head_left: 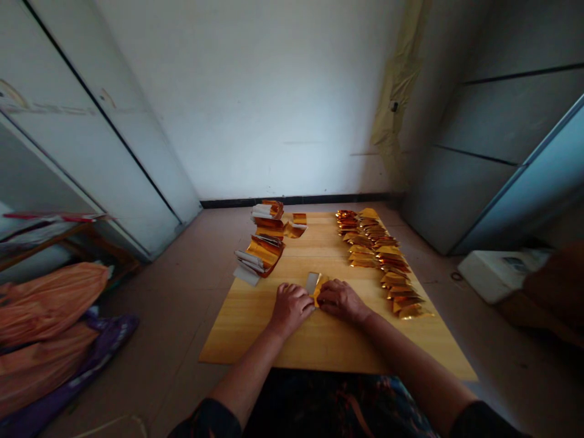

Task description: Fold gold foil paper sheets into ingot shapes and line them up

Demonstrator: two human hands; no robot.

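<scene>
On a wooden board [241, 331] on the floor [155, 322], left-hand fingers [302, 297] and right-hand fingers [325, 294] pinch gold foil [318, 293]

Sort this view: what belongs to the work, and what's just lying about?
Work: left hand, right hand, foil sheet between them, folded foil packets, foil stacks, wooden board.

Lying about: orange sacks, purple cloth, white box, wooden shelf.

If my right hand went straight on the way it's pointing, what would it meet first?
The folded gold foil, which your right hand seems to touch already; your left hand lies just past it, though depth is hard to judge from this view.
</scene>
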